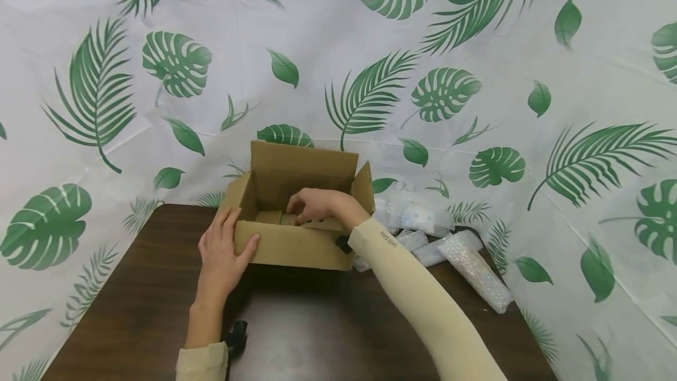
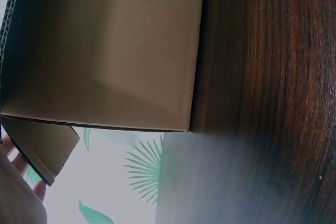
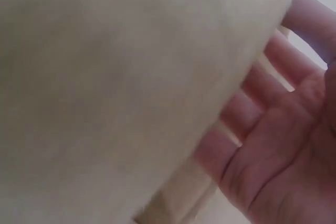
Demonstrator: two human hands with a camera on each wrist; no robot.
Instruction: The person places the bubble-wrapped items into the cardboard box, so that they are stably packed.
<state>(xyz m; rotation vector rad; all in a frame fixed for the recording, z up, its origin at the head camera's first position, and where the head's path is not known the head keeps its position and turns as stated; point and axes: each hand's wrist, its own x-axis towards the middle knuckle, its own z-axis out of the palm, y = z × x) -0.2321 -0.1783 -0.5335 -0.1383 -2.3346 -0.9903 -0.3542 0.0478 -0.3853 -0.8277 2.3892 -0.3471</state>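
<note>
An open cardboard box (image 1: 296, 246) stands on the dark table with its flaps up. At its near left corner my left hand (image 1: 219, 254) grips it, the fingers over the left flap (image 1: 239, 196) and the thumb against the front. Part of that hand (image 2: 18, 192) also shows beside a flap (image 2: 44, 148) in the left wrist view. My right hand (image 1: 317, 203) reaches over the front into the box, fingers bent loosely downward above cardboard pieces (image 1: 270, 217) inside. In the right wrist view the box's cardboard (image 3: 115, 93) hides its fingertips.
Several bubble-wrapped packages (image 1: 476, 272) and clear plastic-wrapped items (image 1: 418, 216) lie right of the box, toward the table's right edge. Behind the brown table (image 1: 132, 293) hangs a white leaf-print cloth (image 1: 317, 75).
</note>
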